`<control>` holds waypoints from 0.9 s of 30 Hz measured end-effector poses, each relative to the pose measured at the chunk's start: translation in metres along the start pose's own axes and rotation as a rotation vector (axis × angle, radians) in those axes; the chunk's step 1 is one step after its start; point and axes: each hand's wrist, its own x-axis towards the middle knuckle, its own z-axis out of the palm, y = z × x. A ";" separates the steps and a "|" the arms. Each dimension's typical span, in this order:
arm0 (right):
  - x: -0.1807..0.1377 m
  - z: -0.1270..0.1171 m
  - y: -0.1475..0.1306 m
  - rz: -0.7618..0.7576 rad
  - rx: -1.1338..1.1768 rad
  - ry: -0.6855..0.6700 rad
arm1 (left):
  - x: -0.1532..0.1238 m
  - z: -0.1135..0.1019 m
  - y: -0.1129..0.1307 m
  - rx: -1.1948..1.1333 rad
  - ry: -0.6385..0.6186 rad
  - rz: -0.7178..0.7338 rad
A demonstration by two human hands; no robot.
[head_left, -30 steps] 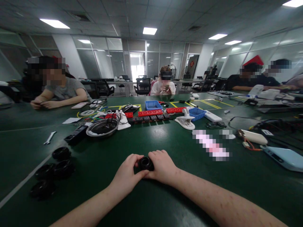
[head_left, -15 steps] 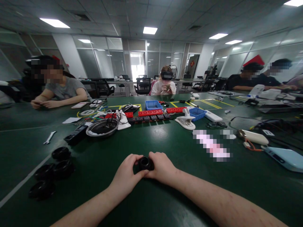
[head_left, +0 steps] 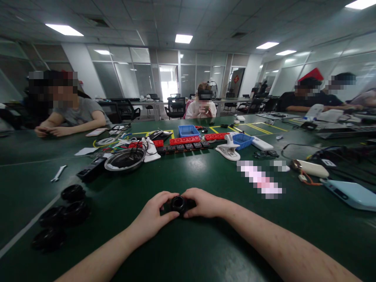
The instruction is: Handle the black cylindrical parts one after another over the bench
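Just in front of me on the green table, a black round part (head_left: 177,210) with a hole in its middle is between my two hands, its opening facing up. My left hand (head_left: 155,209) curls around its left side, thumb in front and fingers behind. On the opposite side, my right hand (head_left: 204,203) pinches it with thumb and fingers. The part's underside is hidden. Several similar black round parts (head_left: 75,211) lie in a group to the left of my hands.
A wrench (head_left: 59,173), a black power strip (head_left: 91,169) and a metal bowl (head_left: 125,167) lie ahead on the left. Red strips (head_left: 185,140), blue trays (head_left: 188,131) and a white clip (head_left: 228,150) stand farther back. A light-blue power bank (head_left: 349,194) sits right. Other people sit around the table.
My right hand's fingers have shifted and opened slightly around the black part, showing more of its right side. The whole view has turned a little to the right.
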 end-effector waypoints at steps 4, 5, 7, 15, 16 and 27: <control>0.001 0.008 -0.008 0.104 -0.068 0.071 | -0.001 0.009 0.000 0.050 0.096 -0.043; 0.001 0.010 -0.012 0.135 -0.101 0.106 | -0.001 0.012 0.000 0.069 0.141 -0.061; 0.001 0.015 -0.019 0.181 -0.171 0.175 | -0.002 0.016 -0.001 0.103 0.207 -0.086; -0.004 0.005 -0.015 0.018 -0.081 0.105 | -0.001 0.001 0.002 0.033 0.010 0.031; -0.004 0.002 -0.013 -0.007 -0.055 0.058 | -0.001 -0.002 0.003 0.015 -0.032 0.038; 0.000 0.014 -0.019 0.153 -0.240 0.142 | -0.005 0.011 0.009 0.095 0.086 -0.035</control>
